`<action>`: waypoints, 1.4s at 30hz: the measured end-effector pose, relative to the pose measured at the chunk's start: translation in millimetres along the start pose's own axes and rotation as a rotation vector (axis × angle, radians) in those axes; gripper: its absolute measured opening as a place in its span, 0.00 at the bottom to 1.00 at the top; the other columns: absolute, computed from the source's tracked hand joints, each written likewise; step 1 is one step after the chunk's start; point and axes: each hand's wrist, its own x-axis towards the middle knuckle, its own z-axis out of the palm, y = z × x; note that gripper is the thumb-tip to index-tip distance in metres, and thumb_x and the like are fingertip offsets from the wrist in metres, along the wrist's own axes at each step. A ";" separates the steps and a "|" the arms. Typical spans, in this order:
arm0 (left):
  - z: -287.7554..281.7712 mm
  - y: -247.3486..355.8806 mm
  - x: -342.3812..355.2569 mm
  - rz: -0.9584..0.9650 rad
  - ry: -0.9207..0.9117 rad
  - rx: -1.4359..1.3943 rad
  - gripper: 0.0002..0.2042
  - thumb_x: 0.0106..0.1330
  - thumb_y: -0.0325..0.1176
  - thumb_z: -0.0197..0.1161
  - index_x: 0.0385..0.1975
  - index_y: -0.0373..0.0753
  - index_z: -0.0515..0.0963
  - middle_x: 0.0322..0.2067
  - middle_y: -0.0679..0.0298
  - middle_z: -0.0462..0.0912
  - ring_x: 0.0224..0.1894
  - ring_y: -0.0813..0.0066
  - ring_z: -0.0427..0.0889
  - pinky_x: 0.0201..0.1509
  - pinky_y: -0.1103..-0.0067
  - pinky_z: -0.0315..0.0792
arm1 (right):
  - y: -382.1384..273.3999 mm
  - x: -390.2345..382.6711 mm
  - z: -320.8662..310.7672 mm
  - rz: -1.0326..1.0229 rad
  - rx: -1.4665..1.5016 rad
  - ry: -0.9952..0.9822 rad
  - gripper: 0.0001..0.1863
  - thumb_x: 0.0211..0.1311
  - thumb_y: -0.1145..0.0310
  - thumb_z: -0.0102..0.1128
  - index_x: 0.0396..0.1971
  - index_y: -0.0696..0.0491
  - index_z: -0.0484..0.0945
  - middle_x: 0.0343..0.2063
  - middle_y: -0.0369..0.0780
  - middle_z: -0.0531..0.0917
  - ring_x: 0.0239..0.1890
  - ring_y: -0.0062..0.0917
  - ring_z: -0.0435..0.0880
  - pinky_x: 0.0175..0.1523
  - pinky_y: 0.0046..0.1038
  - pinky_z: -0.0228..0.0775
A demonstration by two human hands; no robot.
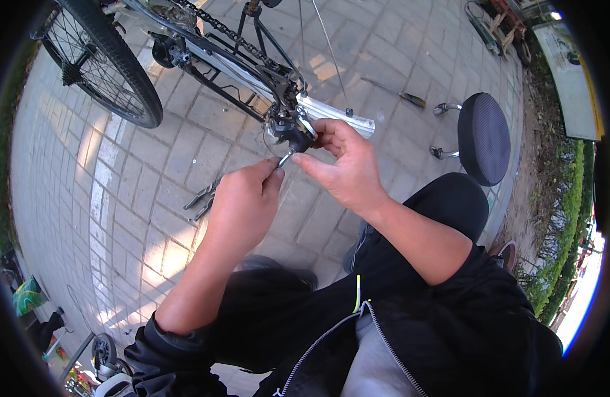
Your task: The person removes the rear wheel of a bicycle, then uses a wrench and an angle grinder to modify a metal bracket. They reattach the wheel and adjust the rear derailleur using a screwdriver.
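Note:
My left hand (244, 205) pinches a thin silver metal rod (286, 159) between thumb and fingers. The rod's upper end meets a black and silver mechanism, which looks like a rear derailleur (295, 135), at the end of the bicycle frame (215, 63). On the other side of that part, my right hand (350, 165) has its fingers curled against it, with the thumb close to the rod. A chain (220, 28) runs along the frame above. My fingers partly cover the point where the rod meets the mechanism.
A loose spoked wheel (142, 99) is at the upper left. Pliers (200, 202) lie on the paving left of my hands. Farther off, a screwdriver (412, 99) lies near a low black-seated stool (485, 139) at right. A white metal strip (358, 124) extends behind my right hand.

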 end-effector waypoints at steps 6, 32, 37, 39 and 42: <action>0.2 10.3 6.3 0.020 -0.005 0.074 0.12 0.70 0.33 0.57 0.42 0.29 0.80 0.24 0.46 0.78 0.25 0.53 0.76 0.33 0.68 0.70 | 1.6 0.8 -0.5 -0.027 -0.026 -0.003 0.24 0.53 0.78 0.72 0.50 0.63 0.74 0.45 0.40 0.81 0.48 0.23 0.81 0.58 0.29 0.73; -11.5 -9.8 4.4 0.029 0.064 0.107 0.07 0.67 0.28 0.60 0.38 0.30 0.81 0.31 0.50 0.81 0.30 0.51 0.79 0.36 0.70 0.73 | -7.8 19.0 -15.7 0.138 0.152 -0.160 0.13 0.61 0.77 0.56 0.46 0.62 0.80 0.37 0.39 0.85 0.42 0.21 0.82 0.51 0.25 0.74; -6.5 -11.9 0.7 0.140 0.173 0.269 0.07 0.67 0.29 0.61 0.36 0.31 0.81 0.32 0.51 0.82 0.31 0.47 0.80 0.36 0.67 0.73 | -14.2 21.7 -16.5 0.176 0.072 -0.203 0.15 0.63 0.78 0.57 0.49 0.62 0.79 0.40 0.39 0.84 0.43 0.19 0.82 0.51 0.24 0.75; -4.2 -9.2 -0.3 0.149 0.194 0.335 0.07 0.67 0.30 0.61 0.36 0.31 0.81 0.33 0.51 0.82 0.32 0.46 0.80 0.36 0.66 0.73 | -15.3 22.8 -18.1 0.189 0.059 -0.217 0.15 0.64 0.79 0.58 0.50 0.62 0.79 0.42 0.38 0.84 0.43 0.18 0.82 0.51 0.22 0.75; -5.6 -2.0 -1.6 0.097 0.154 0.315 0.08 0.67 0.31 0.60 0.36 0.31 0.81 0.33 0.50 0.81 0.33 0.46 0.80 0.37 0.65 0.74 | -13.0 24.2 -18.3 0.187 0.068 -0.212 0.15 0.63 0.78 0.58 0.50 0.63 0.79 0.42 0.38 0.84 0.43 0.17 0.81 0.50 0.22 0.75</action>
